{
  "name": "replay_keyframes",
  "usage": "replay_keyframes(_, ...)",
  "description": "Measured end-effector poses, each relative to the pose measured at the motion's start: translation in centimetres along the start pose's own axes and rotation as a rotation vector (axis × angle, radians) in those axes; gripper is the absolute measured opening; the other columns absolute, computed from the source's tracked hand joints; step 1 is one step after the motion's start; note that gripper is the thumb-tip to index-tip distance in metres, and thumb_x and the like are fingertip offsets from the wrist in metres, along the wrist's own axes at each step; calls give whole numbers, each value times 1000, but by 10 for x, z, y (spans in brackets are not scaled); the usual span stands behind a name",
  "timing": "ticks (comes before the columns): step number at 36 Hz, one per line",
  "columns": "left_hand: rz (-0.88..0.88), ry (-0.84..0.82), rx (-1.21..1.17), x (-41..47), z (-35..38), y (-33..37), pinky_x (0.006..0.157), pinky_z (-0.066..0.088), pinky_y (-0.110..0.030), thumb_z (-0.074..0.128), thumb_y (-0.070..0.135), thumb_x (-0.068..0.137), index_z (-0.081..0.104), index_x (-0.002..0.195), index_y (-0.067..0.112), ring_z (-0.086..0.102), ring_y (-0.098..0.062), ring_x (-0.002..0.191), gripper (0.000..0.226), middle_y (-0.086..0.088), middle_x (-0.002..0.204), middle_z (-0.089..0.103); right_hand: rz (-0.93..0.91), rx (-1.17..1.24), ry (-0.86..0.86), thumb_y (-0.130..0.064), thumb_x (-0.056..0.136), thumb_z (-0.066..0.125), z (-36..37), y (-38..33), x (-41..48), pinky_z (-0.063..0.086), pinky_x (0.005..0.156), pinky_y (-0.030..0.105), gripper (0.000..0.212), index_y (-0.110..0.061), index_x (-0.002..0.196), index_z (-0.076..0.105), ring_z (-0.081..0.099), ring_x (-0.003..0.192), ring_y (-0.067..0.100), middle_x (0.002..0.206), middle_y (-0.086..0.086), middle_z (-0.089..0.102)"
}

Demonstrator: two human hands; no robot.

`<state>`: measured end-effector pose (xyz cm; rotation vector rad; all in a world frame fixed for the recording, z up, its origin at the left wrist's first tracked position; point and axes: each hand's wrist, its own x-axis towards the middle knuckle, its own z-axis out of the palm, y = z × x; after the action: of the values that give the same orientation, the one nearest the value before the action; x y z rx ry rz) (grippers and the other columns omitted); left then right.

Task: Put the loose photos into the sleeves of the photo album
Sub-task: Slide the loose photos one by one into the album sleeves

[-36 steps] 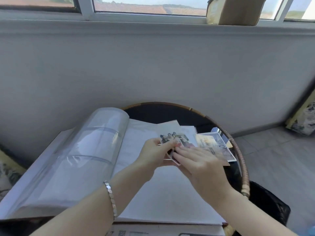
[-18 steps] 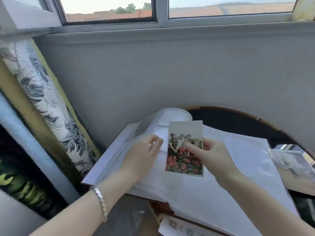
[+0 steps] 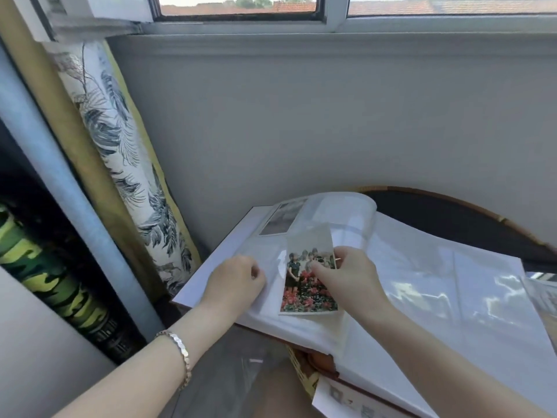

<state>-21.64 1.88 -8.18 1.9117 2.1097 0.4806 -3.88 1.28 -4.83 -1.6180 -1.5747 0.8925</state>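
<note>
R hand (image 3: 351, 277) pinches photo (image 3: 304, 292); L hand (image 3: 238, 282) grips album sleeve (image 3: 272, 265).

The photo (image 3: 307, 282) shows red flowers below figures in dark clothes, against the white pages of the album (image 3: 422, 297). The curtain (image 3: 120, 140) carries grey-black leaves on white, edged yellow. The tabletop (image 3: 452, 212) is black, rimmed tan.

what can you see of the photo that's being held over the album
The photo is a portrait colour print with a thin white border, showing people standing behind red flowers. Its pale upper part looks hazy, possibly under clear sleeve film. It lies slightly tilted over the left page of the album, the right hand pinching its right edge. The left hand rests beside it, apart.
</note>
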Motion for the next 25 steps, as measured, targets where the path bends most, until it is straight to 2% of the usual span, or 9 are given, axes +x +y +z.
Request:
replay_keyframes(3,-35,71,-132,1,-2,0,70,47,-35,49,22,91,63,84,6,59,-25,79,23,-9,85,65,43,66,5,-17,81,61,3,0,3,54,72,40,8,-12,81,68,67,77,23,78,8,70)
replay_keyframes(6,-30,156,-171,0,-5,0,68,46,-35,51,22,91,60,82,9,58,-24,77,18,-5,84,64,119,214,56,-16,83,57,8,-2,8,47,62,35,22,-4,64,57,57,63,37,65,19,60)
replay_keyframes(8,8,220,-153,-2,-6,1,68,47,-35,50,23,92,59,82,11,57,-22,78,18,-2,86,63,174,322,106,-17,88,49,11,-6,10,30,59,30,32,-10,59,40,37,56,25,58,12,39)
replay_keyframes(12,60,313,-113,-5,-6,4,64,47,-34,51,22,92,57,79,13,58,-22,79,17,0,88,65,216,432,167,-18,94,38,17,-17,10,14,50,26,44,-19,55,20,20,42,10,40,-10,22)
replay_keyframes(15,61,355,-139,-4,-6,5,61,45,-35,53,20,90,58,76,11,59,-24,76,17,-2,86,66,187,391,159,-16,94,35,21,-20,5,17,49,26,42,-18,55,20,22,39,7,36,-11,24)
replay_keyframes(17,57,368,-159,-3,-7,5,58,44,-34,53,19,89,55,72,13,58,-24,74,18,-2,85,66,139,328,116,-16,92,36,23,-19,1,20,53,27,36,-14,57,28,32,52,15,50,1,36)
replay_keyframes(19,50,372,-157,-2,-8,5,58,43,-33,53,19,89,54,71,13,58,-25,76,19,-2,86,66,98,260,66,-16,90,39,23,-17,-3,22,55,30,33,-11,58,33,33,58,18,59,9,38)
replay_keyframes(23,36,348,-127,1,-9,4,61,43,-30,52,21,89,51,72,18,59,-22,81,18,1,91,66,87,211,34,-14,87,43,16,-18,-4,19,49,28,46,-16,46,23,23,43,11,38,-6,28)
replay_keyframes(25,33,343,-120,1,-9,4,62,44,-30,52,22,90,51,73,19,58,-20,82,17,2,92,66,93,197,22,-12,85,44,14,-17,-2,16,46,26,48,-18,45,19,19,40,9,37,-8,22)
